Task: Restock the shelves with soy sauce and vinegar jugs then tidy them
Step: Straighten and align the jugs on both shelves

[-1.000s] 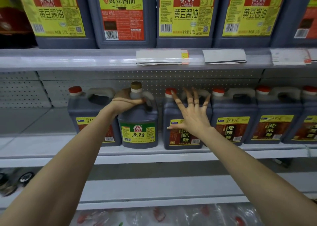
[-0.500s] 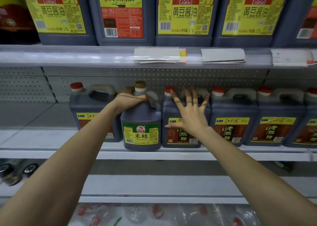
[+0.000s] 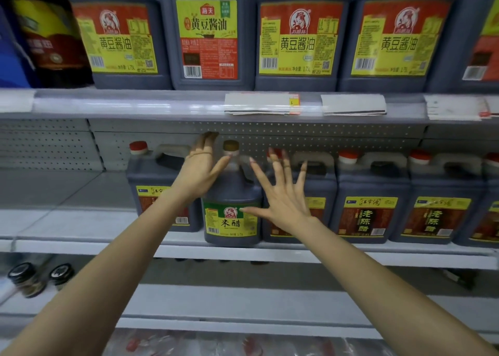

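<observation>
On the middle shelf (image 3: 351, 251), near its front edge, stands the green-label vinegar jug (image 3: 232, 207), upright, label facing out, w/ a brownish cap (image 3: 231, 145) on top. It sits btwn two red-capped jugs. The left neighbour jug (image 3: 151, 191) is just beside it and set a bit further back. The right neighbour jug (image 3: 322, 185) is close on the other side, partly hidden by a hand.

The left hand (image 3: 201, 170) lies vs. the green-label jug's left shoulder and neck. Its fingers are straight and close together, pointing up, and the thumb stretches twd the neck just under the cap; nothing is curled round the jug. The right hand (image 3: 282, 193) is spread wide, fingers fanned up over the right neighbour's top, thumb pointing left w/ its tip over the green label's edge. Can't tell whether its palm or fingers really touch either jug.

Further right, more dark vinegar jugs (image 3: 370, 209) w/ red caps and yellow-and-brown labels stand side by side in a row.

Behind them runs a perforated back panel (image 3: 324, 136). Above, the upper shelf (image 3: 135, 104) carries big soy sauce jugs (image 3: 299, 36) w/ yellow-and-red labels, packed tight, and a dark bottle (image 3: 51, 31) at far left. White price tags (image 3: 353, 104) sit on its front rail. Lower left, small jars w/ dark lids (image 3: 24, 277) stand on a lower level.
</observation>
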Action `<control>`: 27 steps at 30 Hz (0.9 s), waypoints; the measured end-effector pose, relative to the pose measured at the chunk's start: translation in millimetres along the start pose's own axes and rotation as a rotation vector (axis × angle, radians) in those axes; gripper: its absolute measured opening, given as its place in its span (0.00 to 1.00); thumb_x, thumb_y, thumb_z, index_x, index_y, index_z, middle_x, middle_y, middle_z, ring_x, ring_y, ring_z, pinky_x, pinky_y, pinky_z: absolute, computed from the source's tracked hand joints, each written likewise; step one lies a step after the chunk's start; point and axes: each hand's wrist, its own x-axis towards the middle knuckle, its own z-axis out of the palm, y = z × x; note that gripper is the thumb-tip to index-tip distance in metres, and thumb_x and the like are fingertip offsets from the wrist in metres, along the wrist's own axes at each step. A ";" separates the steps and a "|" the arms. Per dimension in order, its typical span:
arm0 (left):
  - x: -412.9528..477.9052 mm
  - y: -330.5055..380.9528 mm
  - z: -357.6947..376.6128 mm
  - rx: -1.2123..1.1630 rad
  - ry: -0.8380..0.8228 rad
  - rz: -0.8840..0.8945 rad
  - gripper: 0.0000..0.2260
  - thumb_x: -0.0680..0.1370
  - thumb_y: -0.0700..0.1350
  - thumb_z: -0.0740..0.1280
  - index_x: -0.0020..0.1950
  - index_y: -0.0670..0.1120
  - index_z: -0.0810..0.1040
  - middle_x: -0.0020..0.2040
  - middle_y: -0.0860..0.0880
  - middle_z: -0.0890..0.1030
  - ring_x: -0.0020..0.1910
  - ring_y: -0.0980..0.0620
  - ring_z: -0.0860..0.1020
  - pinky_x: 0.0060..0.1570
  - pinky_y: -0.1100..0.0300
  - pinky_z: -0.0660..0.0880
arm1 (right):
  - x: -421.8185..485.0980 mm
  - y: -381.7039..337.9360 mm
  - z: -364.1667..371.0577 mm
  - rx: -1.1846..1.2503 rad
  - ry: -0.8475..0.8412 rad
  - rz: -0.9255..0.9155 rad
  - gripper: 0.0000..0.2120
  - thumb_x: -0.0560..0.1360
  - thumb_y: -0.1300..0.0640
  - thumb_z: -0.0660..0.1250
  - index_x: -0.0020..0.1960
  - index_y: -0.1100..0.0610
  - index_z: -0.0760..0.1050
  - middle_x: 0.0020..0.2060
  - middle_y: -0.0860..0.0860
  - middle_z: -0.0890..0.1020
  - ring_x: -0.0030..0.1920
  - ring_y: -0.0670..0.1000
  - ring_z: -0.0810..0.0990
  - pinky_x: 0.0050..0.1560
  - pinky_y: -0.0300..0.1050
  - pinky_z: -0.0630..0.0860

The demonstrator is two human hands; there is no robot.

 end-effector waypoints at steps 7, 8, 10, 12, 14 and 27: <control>22.9 -75.7 -40.9 0.411 -0.254 -0.048 0.24 0.81 0.54 0.58 0.75 0.47 0.61 0.74 0.43 0.63 0.72 0.42 0.61 0.71 0.50 0.54 | 26.9 -54.0 -5.1 0.012 -0.035 -0.062 0.50 0.65 0.23 0.52 0.75 0.46 0.34 0.76 0.62 0.51 0.74 0.66 0.52 0.67 0.72 0.48; 27.7 -77.9 -42.9 0.433 -0.294 -0.030 0.23 0.81 0.55 0.58 0.74 0.47 0.62 0.73 0.43 0.65 0.70 0.42 0.64 0.70 0.50 0.57 | 30.6 -60.0 -3.5 0.006 -0.049 -0.058 0.50 0.65 0.23 0.52 0.75 0.46 0.34 0.76 0.63 0.49 0.74 0.67 0.53 0.68 0.71 0.45; 40.1 -81.4 -47.6 0.426 -0.339 0.000 0.23 0.79 0.58 0.60 0.70 0.47 0.68 0.68 0.43 0.72 0.65 0.42 0.70 0.64 0.52 0.65 | 34.5 -68.0 2.6 0.014 -0.087 -0.044 0.50 0.66 0.24 0.53 0.73 0.43 0.27 0.73 0.63 0.34 0.75 0.66 0.45 0.68 0.70 0.37; 50.4 -85.4 -53.1 0.400 -0.388 0.033 0.24 0.76 0.61 0.64 0.66 0.49 0.71 0.64 0.46 0.76 0.61 0.43 0.73 0.60 0.53 0.69 | 34.4 -71.9 4.6 0.034 -0.134 -0.011 0.50 0.66 0.24 0.53 0.70 0.42 0.22 0.65 0.59 0.20 0.74 0.65 0.38 0.67 0.69 0.35; 57.6 -91.8 -57.8 0.397 -0.463 0.048 0.25 0.73 0.64 0.66 0.63 0.50 0.71 0.63 0.48 0.77 0.60 0.44 0.74 0.57 0.54 0.69 | 34.7 -74.5 4.8 0.034 -0.140 -0.002 0.51 0.66 0.24 0.54 0.68 0.40 0.20 0.62 0.57 0.16 0.74 0.66 0.36 0.68 0.70 0.37; 64.9 -96.0 -66.1 0.465 -0.467 0.124 0.21 0.74 0.66 0.63 0.40 0.48 0.73 0.44 0.49 0.75 0.43 0.48 0.72 0.43 0.57 0.63 | 37.0 -85.1 2.9 0.050 -0.239 0.060 0.49 0.69 0.29 0.60 0.72 0.41 0.28 0.70 0.60 0.25 0.74 0.67 0.38 0.71 0.67 0.45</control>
